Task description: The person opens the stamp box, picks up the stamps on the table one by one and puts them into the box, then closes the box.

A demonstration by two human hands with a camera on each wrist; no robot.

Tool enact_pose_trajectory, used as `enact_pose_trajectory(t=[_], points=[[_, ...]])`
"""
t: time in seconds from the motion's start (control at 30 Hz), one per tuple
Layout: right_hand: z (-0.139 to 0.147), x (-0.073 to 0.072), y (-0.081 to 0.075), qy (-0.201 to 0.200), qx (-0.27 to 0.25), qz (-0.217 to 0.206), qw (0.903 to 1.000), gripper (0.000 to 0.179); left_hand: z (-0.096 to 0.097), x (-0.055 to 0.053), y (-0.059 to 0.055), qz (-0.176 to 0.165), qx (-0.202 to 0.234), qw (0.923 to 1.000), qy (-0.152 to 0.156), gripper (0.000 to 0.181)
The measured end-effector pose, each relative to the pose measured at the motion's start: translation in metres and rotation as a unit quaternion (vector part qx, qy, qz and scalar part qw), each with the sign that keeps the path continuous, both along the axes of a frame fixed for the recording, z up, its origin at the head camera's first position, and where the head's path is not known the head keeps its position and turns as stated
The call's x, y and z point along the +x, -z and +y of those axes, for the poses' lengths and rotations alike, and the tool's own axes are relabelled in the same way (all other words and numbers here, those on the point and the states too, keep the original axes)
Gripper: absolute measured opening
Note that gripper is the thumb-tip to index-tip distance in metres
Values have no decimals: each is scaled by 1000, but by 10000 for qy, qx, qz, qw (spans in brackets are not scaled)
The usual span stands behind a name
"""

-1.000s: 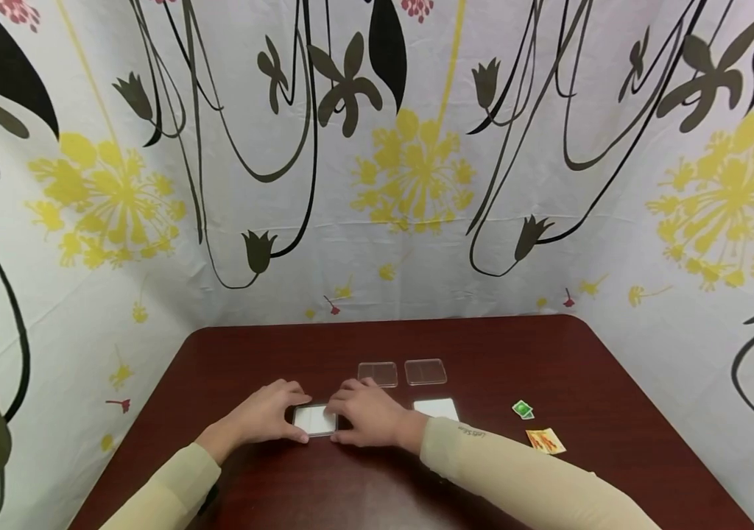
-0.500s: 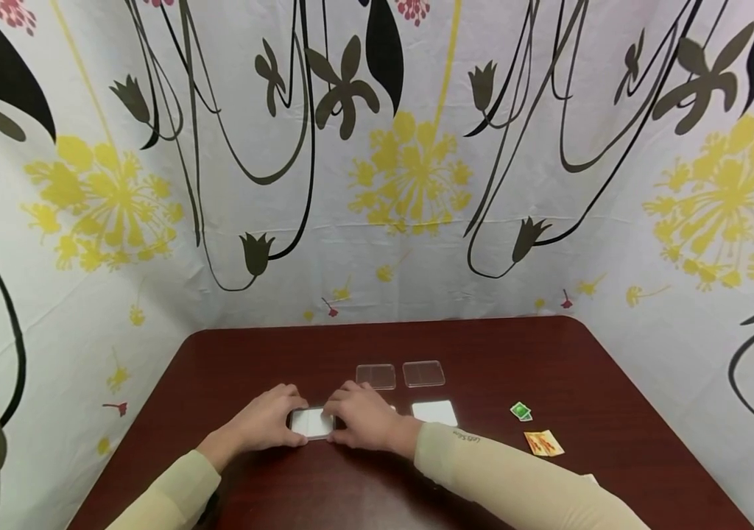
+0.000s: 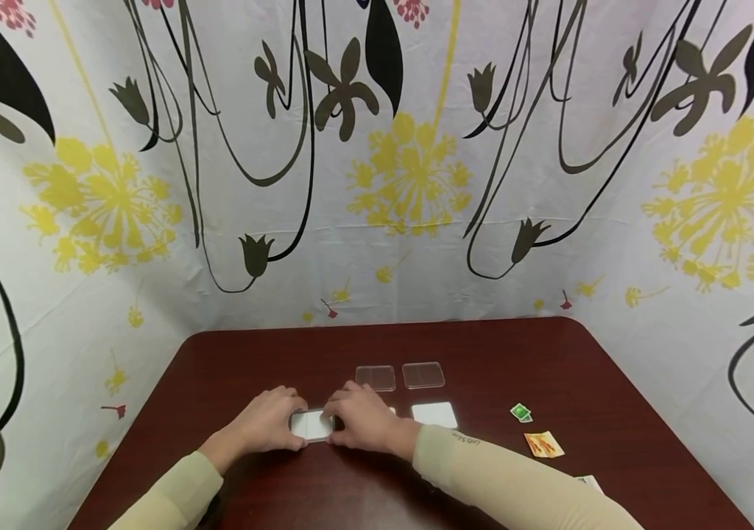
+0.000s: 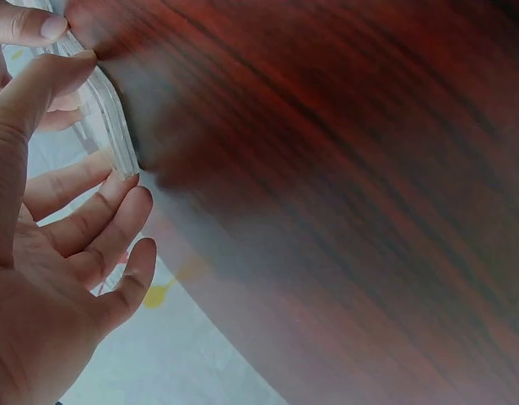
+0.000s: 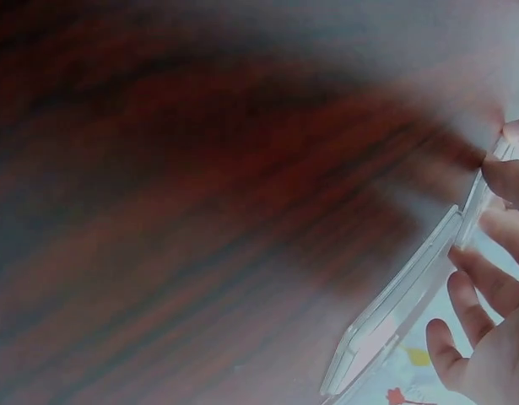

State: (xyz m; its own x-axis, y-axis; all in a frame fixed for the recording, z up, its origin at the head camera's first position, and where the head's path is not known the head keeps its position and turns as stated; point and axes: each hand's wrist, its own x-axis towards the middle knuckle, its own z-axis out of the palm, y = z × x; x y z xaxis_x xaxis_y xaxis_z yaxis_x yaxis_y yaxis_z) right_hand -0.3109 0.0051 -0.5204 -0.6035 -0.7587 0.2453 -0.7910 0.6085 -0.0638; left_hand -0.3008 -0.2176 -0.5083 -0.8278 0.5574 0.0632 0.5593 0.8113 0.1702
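A small flat case (image 3: pixel 311 425) of clear plastic, whitish inside, lies between both hands low over the dark red table. My left hand (image 3: pixel 261 421) pinches its left end, thumb on the near edge and fingers at the far side. On the opposite end, my right hand (image 3: pixel 367 418) grips it the same way. The left wrist view shows the layered clear edge of the case (image 4: pixel 114 122) between thumb and fingertips. In the right wrist view, a second white-filled case (image 5: pixel 398 299) lies beside the right hand. Fingers partly hide the held case's ends.
Two clear shallow lids or trays, left (image 3: pixel 375 377) and right (image 3: pixel 424 375), lie behind the hands. A white case (image 3: pixel 434 414) sits beyond the right wrist. Farther right are small green cards (image 3: pixel 520 412), a yellow-orange card (image 3: pixel 544 444) and a white piece (image 3: pixel 590 483) partly under the sleeve.
Both hands keep their hold on the case, with hardly any movement. The head view has shifted slightly, and the right forearm now uncovers more of the white piece beside the sleeve.
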Motion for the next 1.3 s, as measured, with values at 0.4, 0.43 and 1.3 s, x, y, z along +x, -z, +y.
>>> enact_pose_trajectory(t=[0.4,0.43,1.3], points=[[-1,2,2,-18,12,46,10000,29,0,2,1,28,47,10000,17,46],[-1,3,2,-18,16,36,10000,29,0,2,2,7,37,10000,7,46],[1,-3,-1,-99,50,228,9997,37,-4,2,-5,-197,290,9994,-24,45]])
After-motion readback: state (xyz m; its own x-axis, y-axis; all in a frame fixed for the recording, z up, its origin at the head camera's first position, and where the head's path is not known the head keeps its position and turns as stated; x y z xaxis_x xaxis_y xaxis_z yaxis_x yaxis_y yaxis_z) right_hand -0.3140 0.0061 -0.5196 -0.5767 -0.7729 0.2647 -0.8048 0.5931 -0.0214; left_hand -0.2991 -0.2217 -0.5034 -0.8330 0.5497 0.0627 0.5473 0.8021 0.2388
